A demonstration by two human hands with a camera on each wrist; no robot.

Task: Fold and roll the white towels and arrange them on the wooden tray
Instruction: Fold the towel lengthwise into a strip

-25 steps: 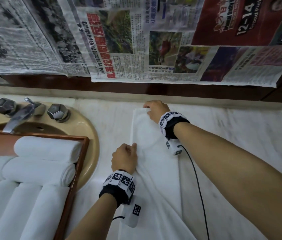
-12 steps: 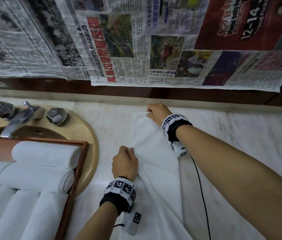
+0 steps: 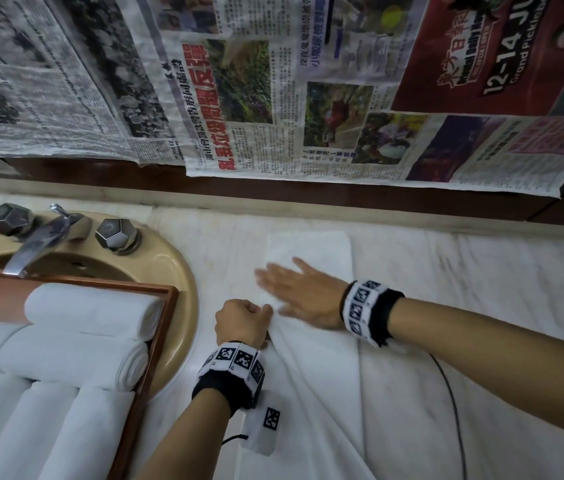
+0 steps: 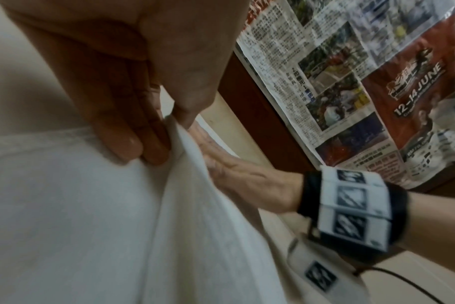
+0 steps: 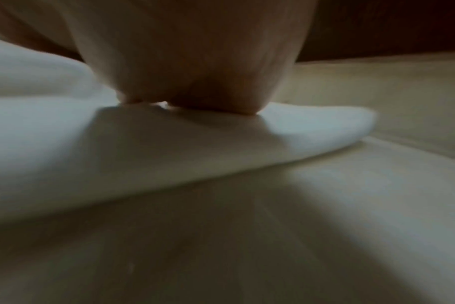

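Towel [image 3: 311,375] lies flat on the table [image 3: 481,289], folded into a long strip. Long axis runs near-to-far; far end squared off close to the back wall, near end cut off by the bottom of the head view.

My left hand [image 3: 240,322] is fisted, pinching the towel's left edge about midway. Left wrist view shows fingers [image 4: 133,131] and thumb clamped on a raised ridge of cloth [image 4: 195,205].

My right hand [image 3: 303,294] is flat and spread, palm down on the towel just beyond the left hand, fingers pointing left. It's motion-blurred in the head view, so fingertip contact is hard to read. Right wrist view is dark and soft: only the heel of my hand [image 5: 190,72] pressing on the folded cloth [image 5: 169,144], fingers hidden.

Tray [image 3: 156,341] sits to the left over the sink [image 3: 176,271], cut off at the left and bottom. Five rolled towels show on it: two [image 3: 93,308] lying left-right at the far end, three [image 3: 48,434] lying near-far at the near end. Their far ends are tucked under the cross rolls; near ends are out of frame.

Tap [image 3: 41,240] behind the tray. Newspaper [image 3: 273,98] covers the wall.
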